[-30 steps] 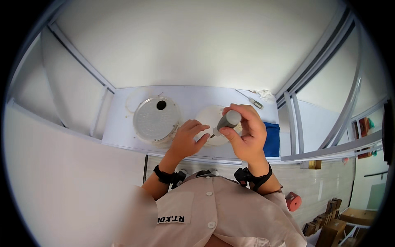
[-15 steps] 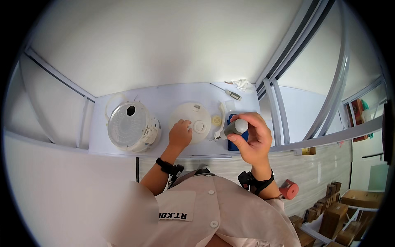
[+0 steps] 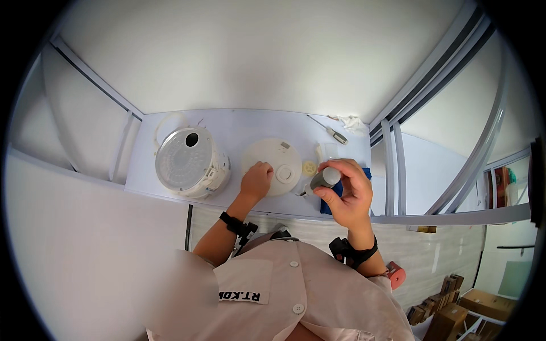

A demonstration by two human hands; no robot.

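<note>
Housing (image 3: 216, 166) (silver top (image 3: 181, 159), inside hidden); right fingers (image 3: 331, 198) clamp screwdriver (image 3: 326, 177); left fingers (image 3: 263, 169): cannot tell.

The disc (image 3: 275, 154) lies on the tabletop (image 3: 233, 126). Left of the disc, apart from it, stands the pot (image 3: 185, 162). The left hand (image 3: 257, 181) is at the disc's left near part. Just right of the disc lies the small wheel-like part (image 3: 309, 168); farther right are the handheld screwdriver (image 3: 326, 178), the right hand (image 3: 351, 194) and, partly hidden, the cloth (image 3: 326, 208). Right of and behind the disc lie the second screwdriver (image 3: 336, 136) and the crumpled wad (image 3: 352, 124).
</note>
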